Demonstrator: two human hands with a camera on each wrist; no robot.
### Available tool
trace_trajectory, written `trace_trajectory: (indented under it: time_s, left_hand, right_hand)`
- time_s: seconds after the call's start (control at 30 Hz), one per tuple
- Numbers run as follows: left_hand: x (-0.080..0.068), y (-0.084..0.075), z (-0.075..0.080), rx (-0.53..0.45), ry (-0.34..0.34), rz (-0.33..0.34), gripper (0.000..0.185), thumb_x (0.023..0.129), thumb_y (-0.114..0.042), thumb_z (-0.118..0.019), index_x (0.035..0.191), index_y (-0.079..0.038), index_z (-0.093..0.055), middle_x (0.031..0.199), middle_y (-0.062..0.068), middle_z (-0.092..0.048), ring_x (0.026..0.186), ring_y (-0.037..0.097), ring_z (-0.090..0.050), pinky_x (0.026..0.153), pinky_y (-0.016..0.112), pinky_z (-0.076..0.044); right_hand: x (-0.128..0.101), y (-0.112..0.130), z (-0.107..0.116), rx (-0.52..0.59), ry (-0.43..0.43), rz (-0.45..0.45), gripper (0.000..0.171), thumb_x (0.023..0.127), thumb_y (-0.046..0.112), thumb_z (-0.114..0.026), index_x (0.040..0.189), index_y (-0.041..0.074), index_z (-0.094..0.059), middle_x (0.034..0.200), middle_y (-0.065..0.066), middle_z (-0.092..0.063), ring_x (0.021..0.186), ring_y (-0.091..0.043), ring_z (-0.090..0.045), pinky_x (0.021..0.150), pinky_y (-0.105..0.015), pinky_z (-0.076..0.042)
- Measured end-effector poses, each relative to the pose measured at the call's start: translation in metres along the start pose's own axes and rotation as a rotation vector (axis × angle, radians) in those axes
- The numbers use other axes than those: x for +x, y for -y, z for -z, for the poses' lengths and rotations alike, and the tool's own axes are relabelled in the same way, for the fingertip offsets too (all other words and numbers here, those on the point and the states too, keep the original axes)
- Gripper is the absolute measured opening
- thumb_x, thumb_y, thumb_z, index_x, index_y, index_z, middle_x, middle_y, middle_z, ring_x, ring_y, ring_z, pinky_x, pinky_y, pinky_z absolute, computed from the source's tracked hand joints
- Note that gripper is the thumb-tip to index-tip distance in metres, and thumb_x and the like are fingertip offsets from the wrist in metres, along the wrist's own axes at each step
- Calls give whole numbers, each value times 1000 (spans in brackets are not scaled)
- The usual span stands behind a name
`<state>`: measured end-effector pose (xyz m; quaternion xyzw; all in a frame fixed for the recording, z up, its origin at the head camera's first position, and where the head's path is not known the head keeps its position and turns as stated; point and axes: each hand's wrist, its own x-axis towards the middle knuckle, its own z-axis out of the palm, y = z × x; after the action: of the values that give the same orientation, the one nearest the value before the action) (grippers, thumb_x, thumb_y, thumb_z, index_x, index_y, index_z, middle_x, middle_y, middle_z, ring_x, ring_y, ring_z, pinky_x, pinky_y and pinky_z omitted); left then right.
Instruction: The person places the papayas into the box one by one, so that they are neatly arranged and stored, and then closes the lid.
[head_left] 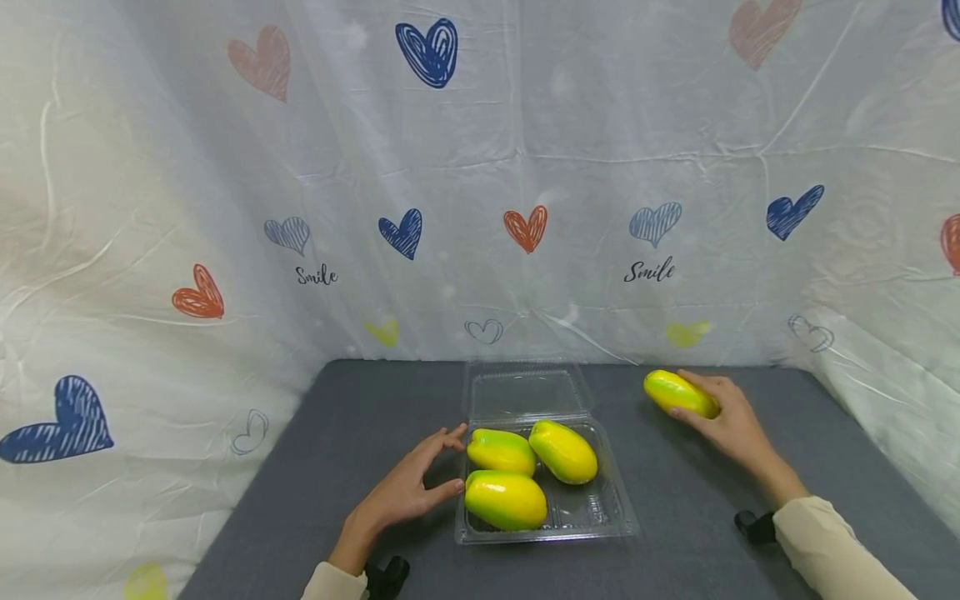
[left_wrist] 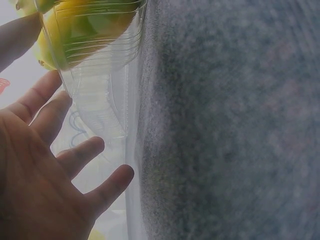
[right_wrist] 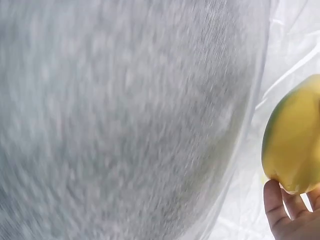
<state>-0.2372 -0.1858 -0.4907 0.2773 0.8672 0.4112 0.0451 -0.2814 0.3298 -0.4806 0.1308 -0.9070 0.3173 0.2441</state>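
On the table, a clear plastic clamshell container (head_left: 588, 525) lies with its lid (head_left: 528, 392) folded back. Inside it are three oval yellow-green fruits, mango- or papaya-like: a near one (head_left: 506, 500), a left one (head_left: 501, 452) and a right one (head_left: 564, 452). My left hand (head_left: 408, 487) is at the container's left side, thumb and fingers spread, fingertips right at its wall (left_wrist: 95, 55). To the right, beyond the container, my right hand (head_left: 723, 417) grips a fourth such fruit (head_left: 678, 394) between thumb and fingers. In the right wrist view, fingertips (right_wrist: 274, 200) touch that fruit's lower end.
A dark grey cloth covers the table (head_left: 375, 408). Behind and at both sides hangs a white curtain (head_left: 465, 275) printed with hearts, meeting the table's back edge. Dark straps (head_left: 753, 527) sit at both wrists below cream sleeves.
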Motion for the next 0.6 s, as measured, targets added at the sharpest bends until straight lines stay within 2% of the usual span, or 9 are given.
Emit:
trace_trajectory:
  time_s: [0.27, 0.6]
  left_hand:
    - [-1, -4, 2, -6, 5, 12, 46, 97, -45, -68, 134, -24, -52, 167, -8, -31, 158, 39, -18, 116, 76, -21]
    - [-2, -5, 2, -5, 11, 16, 46, 97, -45, -67, 134, -23, -52, 167, -7, -31, 158, 39, -18, 116, 76, -21]
  right_hand:
    - [-5, 19, -7, 32, -6, -9, 62, 84, 23, -85, 140, 8, -62, 122, -17, -62, 100, 5, -43, 73, -21, -39]
    - [-8, 47, -12, 82, 11, 25, 64, 84, 20, -85, 142, 14, -60, 121, -11, -63, 94, 6, -46, 70, -19, -45]
